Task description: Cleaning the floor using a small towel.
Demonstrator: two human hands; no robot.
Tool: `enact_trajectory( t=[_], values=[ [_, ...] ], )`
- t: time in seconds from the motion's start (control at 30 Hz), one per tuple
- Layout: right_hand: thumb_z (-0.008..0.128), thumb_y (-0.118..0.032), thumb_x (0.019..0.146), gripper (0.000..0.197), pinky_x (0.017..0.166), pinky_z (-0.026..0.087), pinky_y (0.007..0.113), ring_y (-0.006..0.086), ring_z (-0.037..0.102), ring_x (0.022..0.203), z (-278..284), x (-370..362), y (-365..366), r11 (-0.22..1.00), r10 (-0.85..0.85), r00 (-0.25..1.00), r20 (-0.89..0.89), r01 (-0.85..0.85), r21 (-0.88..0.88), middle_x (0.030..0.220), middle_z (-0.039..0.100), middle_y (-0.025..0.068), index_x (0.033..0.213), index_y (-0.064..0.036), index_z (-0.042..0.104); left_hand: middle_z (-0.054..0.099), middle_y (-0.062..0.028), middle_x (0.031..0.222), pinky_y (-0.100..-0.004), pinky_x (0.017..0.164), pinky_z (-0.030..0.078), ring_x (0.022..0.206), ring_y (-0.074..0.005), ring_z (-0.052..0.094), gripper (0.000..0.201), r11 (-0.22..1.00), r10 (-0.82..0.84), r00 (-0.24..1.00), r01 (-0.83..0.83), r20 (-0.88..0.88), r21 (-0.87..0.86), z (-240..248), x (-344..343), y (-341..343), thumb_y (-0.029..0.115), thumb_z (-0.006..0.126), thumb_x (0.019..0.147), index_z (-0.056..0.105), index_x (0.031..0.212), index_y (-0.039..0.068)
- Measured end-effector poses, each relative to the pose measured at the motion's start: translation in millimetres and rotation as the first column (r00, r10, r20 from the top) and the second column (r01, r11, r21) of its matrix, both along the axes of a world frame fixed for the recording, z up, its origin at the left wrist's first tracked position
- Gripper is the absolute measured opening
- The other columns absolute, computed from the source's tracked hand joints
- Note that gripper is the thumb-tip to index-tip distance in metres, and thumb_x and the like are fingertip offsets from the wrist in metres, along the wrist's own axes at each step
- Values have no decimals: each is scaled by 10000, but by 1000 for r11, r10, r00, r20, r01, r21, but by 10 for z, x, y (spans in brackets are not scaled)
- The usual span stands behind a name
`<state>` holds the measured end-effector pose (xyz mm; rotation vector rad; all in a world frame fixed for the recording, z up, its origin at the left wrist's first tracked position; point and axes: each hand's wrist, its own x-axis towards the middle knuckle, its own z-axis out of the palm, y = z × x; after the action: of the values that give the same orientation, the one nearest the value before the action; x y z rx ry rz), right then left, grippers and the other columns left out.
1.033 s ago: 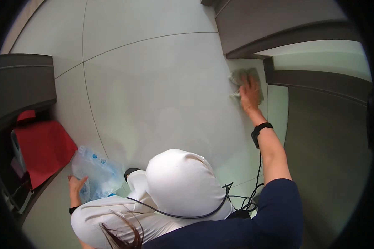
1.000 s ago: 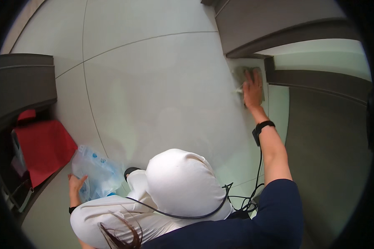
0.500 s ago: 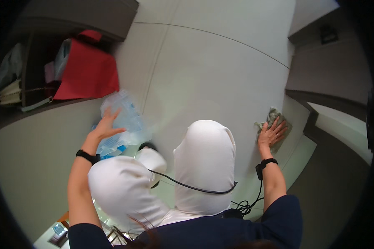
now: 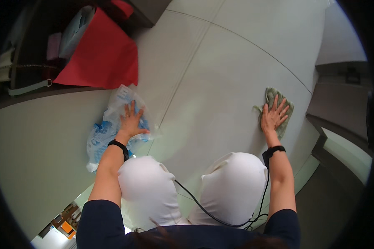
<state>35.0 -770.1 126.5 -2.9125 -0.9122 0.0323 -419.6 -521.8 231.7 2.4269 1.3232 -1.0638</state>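
My right hand (image 4: 274,117) lies flat with spread fingers on a greenish-grey cleaning cloth (image 4: 287,108), pressing it against the pale floor (image 4: 207,103). One corner of the cloth sticks out beside the thumb. Over on the left, my left hand (image 4: 131,123) rests with its fingers apart on a crumpled clear plastic bag (image 4: 100,145) that shows blue patches. Whatever the bag contains, if anything, I cannot make out. Neither hand is closed around anything. A black band circles each wrist.
A dark open shelf (image 4: 27,50) at the far left holds a red bag (image 4: 106,54) that overhangs its edge. Dark furniture (image 4: 345,99) lines the right side. My bent knees in white trousers (image 4: 234,182) are near the floor, with a black cable (image 4: 214,220) running across them.
My left hand has come down onto the plastic bag, shifting right in the picture. My right hand and the cloth now appear slightly higher. My knees have changed position, and the view has shifted.
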Motion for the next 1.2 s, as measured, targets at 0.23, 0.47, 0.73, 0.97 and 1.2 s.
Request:
enact_trajectory(
  t=[0.23, 0.47, 0.73, 0.97, 1.2],
  values=[
    [364, -499, 843, 594, 1028, 23, 528, 341, 12, 1317, 193, 29, 63, 992, 106, 992, -68, -100, 78, 1449, 46, 52, 1370, -307, 170, -67, -138, 1434, -713, 864, 188, 1270, -475, -58, 1050, 986, -154, 985, 148, 80, 75, 450, 528, -1071, 532, 747, 475, 217, 1349, 291],
    [394, -489, 818, 567, 1022, 38, 546, 328, 40, 1318, 1263, -389, 432, 875, 466, 885, -14, -459, 151, 1435, 139, 43, 1340, -308, 266, -47, -149, 1435, -735, 846, 156, 1274, -464, -56, 1034, 981, -194, 967, 191, 168, 36, 1353, 1156, -1808, 526, 743, 476, 257, 1341, 237],
    [496, -460, 778, 568, 1017, 77, 550, 316, 63, 1316, 2236, -573, -1392, 456, 890, 436, -136, -864, 212, 1432, 146, 31, 1305, -353, 313, 42, -248, 1406, -597, 848, 330, 1182, -468, 285, 1137, 957, -93, 941, -4, 324, 289, 1617, 1157, -2105, 521, 741, 511, 78, 1382, 216],
    [555, -355, 771, 632, 1041, 126, 494, 311, 60, 1321, 3343, -1083, -2565, 613, 702, 514, -494, -788, 51, 1437, 122, 50, 1335, -315, 272, -49, -143, 1437, -684, 830, 285, 1194, -504, 245, 1078, 973, -5, 956, -63, 293, 223, 1823, 759, -1607, 494, 744, 539, 84, 1370, 301],
    [540, -194, 754, 420, 951, 299, 439, 285, 417, 1145, 3676, -1784, -3337, 946, -220, 838, -500, 58, -320, 1185, 501, 104, 1163, -124, 475, -100, -121, 1436, -696, 858, 238, 1206, -516, 210, 1067, 989, 83, 940, -117, 331, 86, 1415, 387, -1315, 520, 733, 549, 89, 1368, 288]
  ],
)
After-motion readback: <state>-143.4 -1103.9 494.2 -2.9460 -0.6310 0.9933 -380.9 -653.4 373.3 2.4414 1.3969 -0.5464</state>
